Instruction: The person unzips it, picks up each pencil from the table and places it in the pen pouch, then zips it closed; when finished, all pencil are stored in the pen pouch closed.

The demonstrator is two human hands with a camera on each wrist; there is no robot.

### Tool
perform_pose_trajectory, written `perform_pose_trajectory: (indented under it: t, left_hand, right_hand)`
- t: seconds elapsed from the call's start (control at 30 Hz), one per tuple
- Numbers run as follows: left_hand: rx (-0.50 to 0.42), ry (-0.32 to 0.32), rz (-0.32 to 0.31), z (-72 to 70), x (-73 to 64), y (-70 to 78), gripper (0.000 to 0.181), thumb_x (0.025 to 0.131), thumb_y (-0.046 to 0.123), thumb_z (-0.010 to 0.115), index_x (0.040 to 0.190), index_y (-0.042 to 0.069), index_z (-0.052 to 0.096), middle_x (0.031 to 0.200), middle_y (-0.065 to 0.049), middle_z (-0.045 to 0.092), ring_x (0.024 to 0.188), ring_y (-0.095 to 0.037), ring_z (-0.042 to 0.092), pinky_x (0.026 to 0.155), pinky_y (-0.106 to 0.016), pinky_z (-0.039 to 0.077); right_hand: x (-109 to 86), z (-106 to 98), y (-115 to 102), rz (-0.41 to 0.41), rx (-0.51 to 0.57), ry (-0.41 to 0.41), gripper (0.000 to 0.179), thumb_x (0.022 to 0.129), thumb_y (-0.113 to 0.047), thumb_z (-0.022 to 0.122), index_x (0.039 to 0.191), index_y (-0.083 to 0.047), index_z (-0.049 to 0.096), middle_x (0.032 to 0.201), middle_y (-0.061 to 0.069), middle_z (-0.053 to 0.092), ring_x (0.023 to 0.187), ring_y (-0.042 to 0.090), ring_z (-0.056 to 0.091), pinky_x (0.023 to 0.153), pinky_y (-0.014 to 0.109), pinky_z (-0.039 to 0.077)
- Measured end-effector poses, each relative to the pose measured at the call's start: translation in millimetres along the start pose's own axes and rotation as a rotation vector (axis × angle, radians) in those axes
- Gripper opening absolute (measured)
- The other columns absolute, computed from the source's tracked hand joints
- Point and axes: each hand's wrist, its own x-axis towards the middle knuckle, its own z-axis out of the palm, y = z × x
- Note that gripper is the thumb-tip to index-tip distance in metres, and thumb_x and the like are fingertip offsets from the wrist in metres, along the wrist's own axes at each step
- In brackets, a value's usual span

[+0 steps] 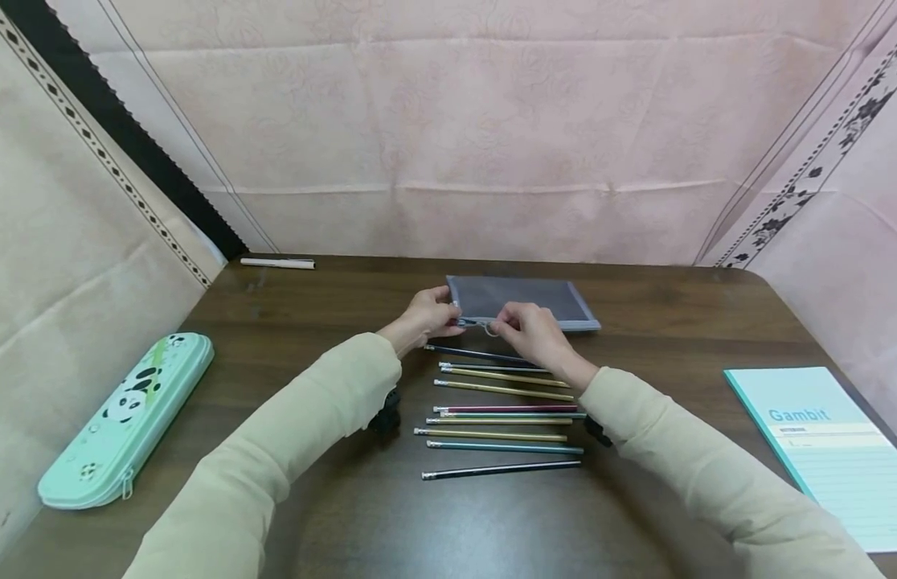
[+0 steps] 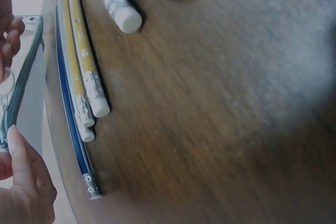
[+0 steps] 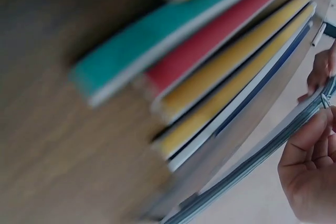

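A flat grey zip pouch (image 1: 506,296) with a see-through face is held at the back middle of the table. My left hand (image 1: 423,315) pinches its left corner by the zip end. With thumb and fingertips, my right hand (image 1: 537,338) grips the ring-shaped zip pull (image 1: 489,330) near that corner. The right wrist view shows the zip edge (image 3: 247,165) running away from the right fingers. Just below the pouch lies a dark blue pencil (image 1: 470,352), partly covered by my right hand. Several more pencils (image 1: 492,435) are laid in rows nearer me, their eraser ends to the left.
A mint pencil case (image 1: 130,418) with panda pictures lies at the left edge. On the right is a notepad (image 1: 817,450) marked Gambit. A white pen-like stick (image 1: 278,263) sits at the back left. Patterned cloth (image 1: 492,145) hangs behind the table (image 1: 362,515).
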Motion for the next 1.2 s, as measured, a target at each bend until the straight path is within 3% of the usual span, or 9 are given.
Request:
perform_pose_trajectory:
  t: [0.47, 0.77, 1.2]
  left_hand:
    - [0.017, 0.049, 0.025, -14.3, -0.8, -2.3, 0.063, 0.092, -0.001, 0.054, 0.148, 0.013, 0.028, 0.133, -0.02, 0.048, 0.084, -0.017, 0.056, 0.06, -0.016, 0.055]
    - [0.032, 0.068, -0.001, -28.0, 0.4, -4.4, 0.059, 0.094, 0.002, 0.052, 0.147, 0.015, 0.031, 0.131, -0.018, 0.05, 0.091, -0.017, 0.056, 0.067, -0.018, 0.056]
    - [-0.007, 0.077, -0.014, -39.0, 0.5, -5.8, 0.056, 0.094, 0.002, 0.053, 0.146, 0.016, 0.035, 0.125, -0.017, 0.053, 0.08, -0.011, 0.057, 0.063, -0.015, 0.055]
  right_hand:
    - [-19.5, -38, 44, 0.108, -0.076, 0.064, 0.012, 0.091, -0.011, 0.062, 0.084, -0.001, 0.066, 0.067, 0.006, 0.057, 0.055, 0.015, 0.041, 0.046, 0.024, 0.032]
    - [-31.9, -57, 64, 0.131, -0.112, 0.097, 0.012, 0.09, -0.009, 0.062, 0.082, 0.0, 0.064, 0.061, 0.003, 0.049, 0.053, 0.014, 0.038, 0.043, 0.023, 0.028]
    - [-46.7, -80, 86, 0.22, -0.13, 0.052, 0.013, 0.091, -0.011, 0.062, 0.085, 0.0, 0.065, 0.061, 0.002, 0.05, 0.054, 0.013, 0.042, 0.044, 0.024, 0.034]
